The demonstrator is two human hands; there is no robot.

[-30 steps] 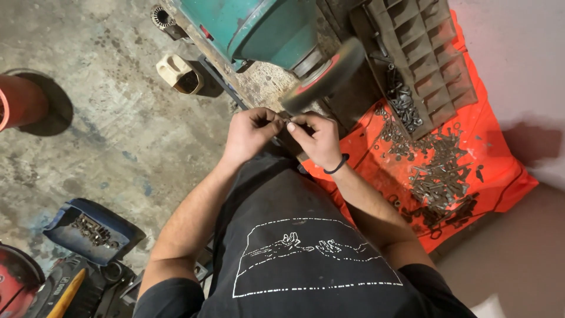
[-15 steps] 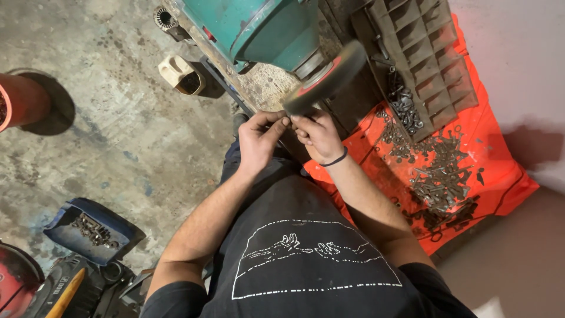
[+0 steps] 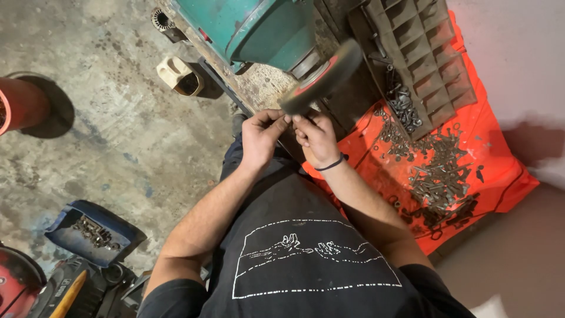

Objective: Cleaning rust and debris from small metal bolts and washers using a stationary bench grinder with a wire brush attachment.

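Both hands have lifted closer to the wire wheel (image 3: 322,75) since a second ago. Left hand (image 3: 259,136) and right hand (image 3: 316,138) pinch a small part (image 3: 289,119) between fingertips, directly under the wheel's rim. Risk, I'd say: the bristles could snatch it or graze fingers this close.

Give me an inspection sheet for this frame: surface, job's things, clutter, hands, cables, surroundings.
Surface: stained grey concrete floor.
Job's things: small part pinched between both hands, too small to identify, at the grey round wheel of a green bench machine.
Clutter: loose dark bolts on orange cloth; blue tray of hardware.
Hands: left hand and right hand meet below the wheel.
Cables: nothing seen.
Surroundings: dark compartment organiser; red cylinder.
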